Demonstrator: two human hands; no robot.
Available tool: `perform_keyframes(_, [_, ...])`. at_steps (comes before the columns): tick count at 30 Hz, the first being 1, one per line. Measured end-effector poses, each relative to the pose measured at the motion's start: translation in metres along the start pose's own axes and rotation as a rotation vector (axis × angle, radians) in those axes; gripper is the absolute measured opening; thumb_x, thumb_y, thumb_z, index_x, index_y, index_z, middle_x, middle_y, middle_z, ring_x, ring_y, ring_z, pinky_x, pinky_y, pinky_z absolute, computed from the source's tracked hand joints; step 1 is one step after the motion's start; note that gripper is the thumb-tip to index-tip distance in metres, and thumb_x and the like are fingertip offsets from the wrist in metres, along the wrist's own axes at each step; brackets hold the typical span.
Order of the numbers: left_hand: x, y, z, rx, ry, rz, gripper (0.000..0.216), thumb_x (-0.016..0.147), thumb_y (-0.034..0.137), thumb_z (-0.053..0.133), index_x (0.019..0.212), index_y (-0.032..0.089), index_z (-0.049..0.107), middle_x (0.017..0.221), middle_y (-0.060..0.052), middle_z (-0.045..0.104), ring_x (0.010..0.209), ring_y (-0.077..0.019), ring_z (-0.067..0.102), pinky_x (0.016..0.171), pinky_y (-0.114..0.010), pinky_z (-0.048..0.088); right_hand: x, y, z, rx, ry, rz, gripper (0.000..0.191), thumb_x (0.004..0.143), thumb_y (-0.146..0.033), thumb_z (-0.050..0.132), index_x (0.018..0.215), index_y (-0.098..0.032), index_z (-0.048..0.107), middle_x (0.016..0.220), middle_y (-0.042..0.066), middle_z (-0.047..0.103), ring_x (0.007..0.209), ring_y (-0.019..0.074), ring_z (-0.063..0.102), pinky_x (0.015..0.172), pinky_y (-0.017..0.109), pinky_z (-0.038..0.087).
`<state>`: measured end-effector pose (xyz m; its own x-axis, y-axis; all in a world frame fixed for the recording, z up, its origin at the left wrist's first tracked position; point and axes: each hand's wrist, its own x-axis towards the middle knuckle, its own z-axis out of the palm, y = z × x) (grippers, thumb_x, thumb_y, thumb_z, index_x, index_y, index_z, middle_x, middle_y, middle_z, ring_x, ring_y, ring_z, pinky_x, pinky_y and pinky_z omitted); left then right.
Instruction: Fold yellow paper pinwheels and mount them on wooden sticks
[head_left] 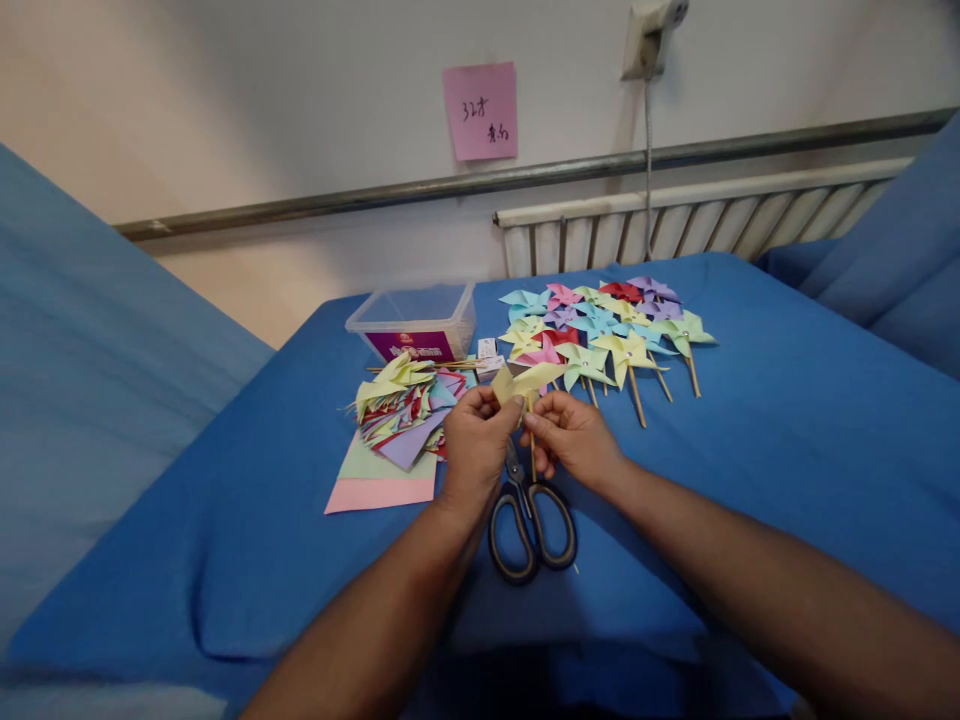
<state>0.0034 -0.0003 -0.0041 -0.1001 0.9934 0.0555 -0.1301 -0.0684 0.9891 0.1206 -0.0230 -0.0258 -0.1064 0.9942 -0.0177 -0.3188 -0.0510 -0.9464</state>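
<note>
Between my two hands is a pale yellow paper pinwheel (541,376) on a thin wooden stick (533,458). My left hand (481,432) is closed on the pinwheel's paper, thumb near its centre. With thumb and fingers my right hand (574,437) pinches the stick just below the paper; the exact contact is partly hidden. Under the hands lies a pair of scissors (531,530) with dark handles toward me, its blades partly covered by my left hand. Left of my hands is a pile of cut coloured papers (405,405), resting partly on green and pink sheets (382,492).
Several finished pinwheels (600,335) in many colours lie at the back right. A clear plastic box (412,310) with a purple label stands at the back left, small white boxes (488,358) beside it. Blue cloth (712,450) covers the table; a radiator (705,215) is behind.
</note>
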Motion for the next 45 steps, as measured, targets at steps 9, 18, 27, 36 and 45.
perform_keyframes(9, [0.0, 0.0, 0.0, 0.008, -0.006, 0.004, 0.023, 0.062, 0.026, 0.079, 0.074, 0.016, 0.061, 0.065, 0.002, 0.064, 0.054, -0.0105, 0.056, 0.054, -0.022, 0.042, 0.0, 0.0, 0.0, 0.019, -0.025, -0.005, 0.041, 0.074, -0.056, 0.072, 0.08, -0.02, 0.052, 0.064, -0.004, 0.068, 0.041, 0.0095, 0.061, 0.038, 0.019, 0.049])
perform_keyframes(18, [-0.006, 0.002, 0.0, 0.095, -0.042, 0.056, 0.022, 0.066, 0.028, 0.076, 0.07, 0.019, 0.057, 0.055, 0.004, 0.058, 0.045, -0.01, 0.052, 0.046, -0.022, 0.038, -0.001, 0.002, 0.0, 0.017, -0.002, 0.009, 0.043, 0.069, -0.055, 0.076, 0.078, -0.021, 0.05, 0.06, -0.005, 0.067, 0.041, 0.0116, 0.063, 0.036, 0.019, 0.047])
perform_keyframes(27, [-0.008, 0.008, 0.002, 0.098, -0.051, 0.043, 0.019, 0.065, 0.027, 0.076, 0.071, 0.019, 0.06, 0.057, 0.003, 0.058, 0.045, -0.0108, 0.053, 0.045, -0.023, 0.039, -0.002, 0.003, -0.002, -0.036, 0.002, -0.02, 0.042, 0.071, -0.056, 0.075, 0.077, -0.021, 0.051, 0.056, -0.005, 0.065, 0.04, 0.011, 0.06, 0.036, 0.019, 0.046])
perform_keyframes(36, [-0.009, 0.013, 0.004, 0.101, -0.032, 0.032, 0.016, 0.064, 0.023, 0.076, 0.068, 0.018, 0.061, 0.058, 0.002, 0.06, 0.048, -0.0116, 0.055, 0.048, -0.024, 0.042, -0.002, 0.004, -0.002, -0.088, 0.028, -0.047, 0.039, 0.074, -0.054, 0.073, 0.076, -0.022, 0.052, 0.052, -0.004, 0.064, 0.039, 0.0109, 0.057, 0.036, 0.02, 0.045])
perform_keyframes(45, [-0.008, 0.012, 0.004, 0.125, -0.019, 0.04, 0.014, 0.066, 0.023, 0.074, 0.068, 0.018, 0.06, 0.058, 0.002, 0.06, 0.05, -0.0112, 0.054, 0.049, -0.023, 0.042, -0.004, 0.003, -0.001, -0.147, 0.055, -0.046, 0.037, 0.075, -0.053, 0.071, 0.074, -0.022, 0.052, 0.047, -0.005, 0.061, 0.036, 0.0106, 0.054, 0.036, 0.02, 0.043])
